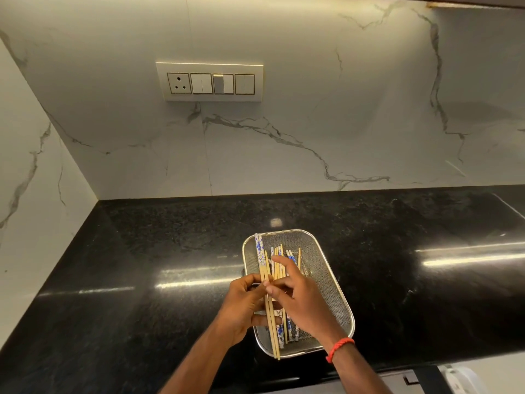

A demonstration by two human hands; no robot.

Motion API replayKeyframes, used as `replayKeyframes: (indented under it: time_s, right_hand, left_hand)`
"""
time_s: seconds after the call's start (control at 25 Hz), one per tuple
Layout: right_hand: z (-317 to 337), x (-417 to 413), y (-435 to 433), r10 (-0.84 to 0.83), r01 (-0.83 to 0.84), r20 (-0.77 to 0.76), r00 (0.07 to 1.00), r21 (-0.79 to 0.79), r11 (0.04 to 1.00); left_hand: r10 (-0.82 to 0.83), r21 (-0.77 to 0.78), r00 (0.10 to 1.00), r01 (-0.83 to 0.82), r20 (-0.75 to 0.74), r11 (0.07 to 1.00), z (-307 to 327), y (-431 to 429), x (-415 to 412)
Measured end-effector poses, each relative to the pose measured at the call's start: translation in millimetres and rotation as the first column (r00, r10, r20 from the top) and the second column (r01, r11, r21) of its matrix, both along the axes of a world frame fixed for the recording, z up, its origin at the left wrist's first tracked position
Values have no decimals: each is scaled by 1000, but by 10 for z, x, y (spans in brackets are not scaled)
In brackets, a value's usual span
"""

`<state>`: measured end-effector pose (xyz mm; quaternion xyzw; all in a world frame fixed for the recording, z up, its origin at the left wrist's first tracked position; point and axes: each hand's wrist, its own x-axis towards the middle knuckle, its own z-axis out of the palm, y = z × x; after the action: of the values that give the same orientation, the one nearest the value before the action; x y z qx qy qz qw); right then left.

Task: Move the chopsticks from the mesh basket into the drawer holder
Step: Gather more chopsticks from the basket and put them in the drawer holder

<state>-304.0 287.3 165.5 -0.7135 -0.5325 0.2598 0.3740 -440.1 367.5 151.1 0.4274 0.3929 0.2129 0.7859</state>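
A silver mesh basket sits on the black counter near its front edge. Several wooden chopsticks with blue-and-white patterned ends lie lengthwise inside it. My left hand grips a pair of chopsticks at the basket's left side; they are raised, running from the far rim to past the near rim. My right hand reaches over the basket, its fingers pinching chopsticks from the pile beside the left hand. A red band circles my right wrist. The drawer holder is not clearly in view.
The black granite counter runs left and right, backed by white marble walls. A switch plate with a socket hangs on the back wall. A white and dark edge, maybe a drawer, shows below the counter at bottom right.
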Motion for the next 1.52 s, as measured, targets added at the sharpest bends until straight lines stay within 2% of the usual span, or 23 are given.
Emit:
replayKeyframes:
  time_s: [0.08,0.12,0.24,0.4,0.6,0.8,0.88,0.96,1.04,1.12,1.32,1.52]
  right_hand:
    - [-76,66,3,-213,213,28,977,13,977]
    - [-113,101,-2,-270,275,82,959,-49,960]
    - [-257,95,-29,-178,250,262,948,-271,930]
    - [-424,-70,-37,-152,237,293,944,-282,930]
    - [-355,72,-48,-263,287,133,956,-215,934]
    - [-97,179,-35,-357,369,-150,922,58,928]
    - [0,178,14,-347,369,-170,922,121,921]
    - [72,165,69,-275,290,-119,954,140,947]
    - [100,138,98,-206,222,-137,969,121,967]
    - [110,106,108,-213,233,-192,958,87,969]
    - [137,71,54,-291,341,-374,881,75,937]
    - [165,141,-17,-342,449,-621,705,17,894]
  left_hand:
    - [23,4,1000,-23,5,1000,7,12,-3]
    - [35,6,999,-35,5,999,6,15,-7]
    - [57,12,998,-57,2,998,1,25,-28]
    - [56,25,998,-56,-10,998,-18,13,-23]
    - [64,30,998,-64,-9,997,9,12,-27]
    - [40,-15,999,-40,1,999,44,-23,4]
    - [4,-55,1000,-2,28,998,79,-50,45]
    - [-47,-75,997,52,61,996,103,-80,78]
    - [-95,-57,993,99,69,993,114,-117,99]
    - [-111,-21,992,112,52,993,111,-142,114]
    - [-112,49,994,111,20,993,113,-186,143]
    - [-157,88,988,156,3,984,121,-248,204]
